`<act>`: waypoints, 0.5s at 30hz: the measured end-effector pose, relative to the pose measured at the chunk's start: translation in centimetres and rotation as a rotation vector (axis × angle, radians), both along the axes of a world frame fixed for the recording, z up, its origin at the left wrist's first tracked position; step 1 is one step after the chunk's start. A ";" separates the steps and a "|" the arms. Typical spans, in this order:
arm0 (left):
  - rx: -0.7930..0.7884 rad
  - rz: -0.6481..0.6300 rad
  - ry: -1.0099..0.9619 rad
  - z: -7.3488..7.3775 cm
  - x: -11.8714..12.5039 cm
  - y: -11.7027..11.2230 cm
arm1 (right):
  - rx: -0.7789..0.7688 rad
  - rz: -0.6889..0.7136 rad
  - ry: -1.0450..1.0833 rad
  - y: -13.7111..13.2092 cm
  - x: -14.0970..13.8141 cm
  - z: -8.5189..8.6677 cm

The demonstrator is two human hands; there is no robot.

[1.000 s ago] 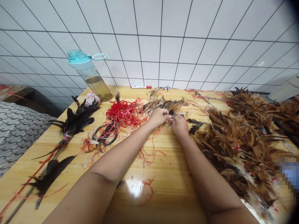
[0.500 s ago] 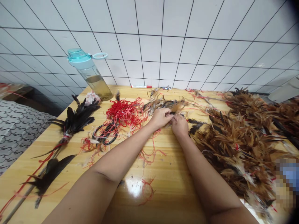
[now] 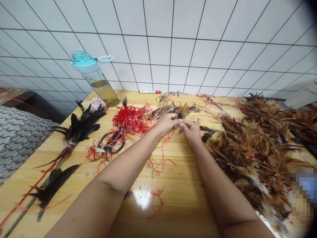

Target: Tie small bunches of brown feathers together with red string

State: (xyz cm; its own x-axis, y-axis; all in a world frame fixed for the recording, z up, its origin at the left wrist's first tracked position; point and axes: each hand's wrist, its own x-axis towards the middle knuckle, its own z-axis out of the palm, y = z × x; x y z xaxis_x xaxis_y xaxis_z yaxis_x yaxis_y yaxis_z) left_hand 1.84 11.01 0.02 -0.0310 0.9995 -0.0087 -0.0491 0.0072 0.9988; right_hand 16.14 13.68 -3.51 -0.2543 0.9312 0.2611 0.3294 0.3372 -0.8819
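My left hand (image 3: 168,123) and my right hand (image 3: 192,132) meet over the middle of the table, fingertips pinched together. Between them they grip a small bunch of brown and dark feathers (image 3: 183,110), whose tips point away from me. The quill ends are hidden by my fingers. Behind the hands lie loose feathers (image 3: 163,110). Left of my left hand is a tangled heap of red string (image 3: 130,118). A large pile of brown feather bunches (image 3: 247,145), some tied with red, lies right of my right hand.
Black-handled scissors (image 3: 116,142) lie among string scraps. At left, black feathers (image 3: 81,124) are bound to a stick (image 3: 23,210). A water bottle (image 3: 99,81) and a red-capped marker (image 3: 150,92) are near the tiled wall (image 3: 158,49).
The feather tips between my hands have swung slightly left and stand more upright. My fingers have shifted a little while staying pinched together.
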 end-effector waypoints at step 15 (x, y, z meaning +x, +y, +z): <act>-0.036 -0.186 -0.203 -0.3 -1.0 0.3 | -0.115 0.161 0.026 -0.3 0.0 0.5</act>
